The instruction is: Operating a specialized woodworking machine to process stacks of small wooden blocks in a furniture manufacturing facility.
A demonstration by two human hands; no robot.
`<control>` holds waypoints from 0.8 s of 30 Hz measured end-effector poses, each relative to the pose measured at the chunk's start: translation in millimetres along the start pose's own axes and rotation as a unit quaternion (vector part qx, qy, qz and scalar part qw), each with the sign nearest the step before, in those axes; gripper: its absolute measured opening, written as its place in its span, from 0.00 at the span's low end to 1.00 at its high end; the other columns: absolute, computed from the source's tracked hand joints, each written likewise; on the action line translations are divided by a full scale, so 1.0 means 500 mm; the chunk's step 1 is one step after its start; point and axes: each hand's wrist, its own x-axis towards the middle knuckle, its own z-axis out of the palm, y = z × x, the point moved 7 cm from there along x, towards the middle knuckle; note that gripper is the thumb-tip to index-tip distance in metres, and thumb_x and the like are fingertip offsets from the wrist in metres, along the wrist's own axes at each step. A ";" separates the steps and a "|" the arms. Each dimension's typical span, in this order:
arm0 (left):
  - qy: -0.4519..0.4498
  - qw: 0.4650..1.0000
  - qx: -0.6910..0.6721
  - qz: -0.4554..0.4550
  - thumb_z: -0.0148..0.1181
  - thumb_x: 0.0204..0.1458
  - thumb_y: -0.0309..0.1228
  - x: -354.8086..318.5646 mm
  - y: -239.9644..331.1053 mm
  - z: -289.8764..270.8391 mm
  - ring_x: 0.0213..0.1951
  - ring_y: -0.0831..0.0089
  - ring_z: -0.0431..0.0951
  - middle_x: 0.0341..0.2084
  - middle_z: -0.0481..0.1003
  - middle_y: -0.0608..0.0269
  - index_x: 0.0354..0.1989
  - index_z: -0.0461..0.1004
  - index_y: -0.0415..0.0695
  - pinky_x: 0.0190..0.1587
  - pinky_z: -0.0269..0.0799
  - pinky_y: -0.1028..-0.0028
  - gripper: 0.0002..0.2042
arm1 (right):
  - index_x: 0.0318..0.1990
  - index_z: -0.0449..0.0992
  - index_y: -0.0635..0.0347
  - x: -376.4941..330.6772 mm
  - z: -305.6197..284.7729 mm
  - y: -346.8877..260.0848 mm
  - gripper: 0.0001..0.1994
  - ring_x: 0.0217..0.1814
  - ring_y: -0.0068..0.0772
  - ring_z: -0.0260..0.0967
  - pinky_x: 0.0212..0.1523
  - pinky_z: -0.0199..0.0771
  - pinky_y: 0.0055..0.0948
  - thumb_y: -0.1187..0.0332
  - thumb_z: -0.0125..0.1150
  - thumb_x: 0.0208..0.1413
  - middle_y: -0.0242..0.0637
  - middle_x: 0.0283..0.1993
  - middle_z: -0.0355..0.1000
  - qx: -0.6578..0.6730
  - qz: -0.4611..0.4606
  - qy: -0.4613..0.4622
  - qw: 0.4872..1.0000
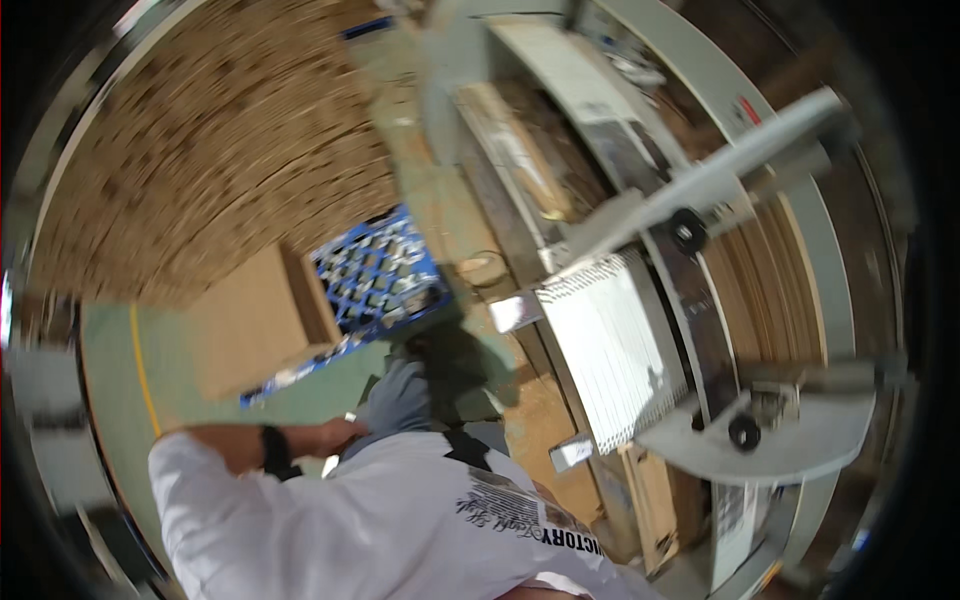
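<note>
My left hand (340,435) hangs low beside my grey trousers (393,400), a black band (275,450) around its wrist. Motion blur smears its fingers. A small white patch (331,465) shows by the hand, but I cannot tell whether it is held. My right hand is out of view. Ahead of the left hand, a brown cardboard piece (255,325), box-like in shape, leans or rests at the corner of a blue lattice pallet (385,265). To my right, a stack of white sheets (605,350) lies in a grey machine (690,185).
A large stack of flat brown cardboard (220,140) rises at the far left. The machine carries black round knobs (688,231) and grey plates along my right. More brown sheets (765,285) stand inside it. A yellow line (141,365) crosses the green floor (185,375).
</note>
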 end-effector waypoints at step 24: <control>-0.117 0.732 0.189 0.644 0.41 0.57 0.42 0.415 0.843 0.415 0.60 0.59 0.54 0.57 0.56 0.44 0.58 0.53 0.32 0.59 0.49 0.72 0.27 | 0.61 0.52 0.66 0.007 -0.336 -0.151 0.24 0.64 0.32 0.50 0.62 0.49 0.28 0.60 0.38 0.62 0.40 0.62 0.53 0.299 -0.442 0.514 0.672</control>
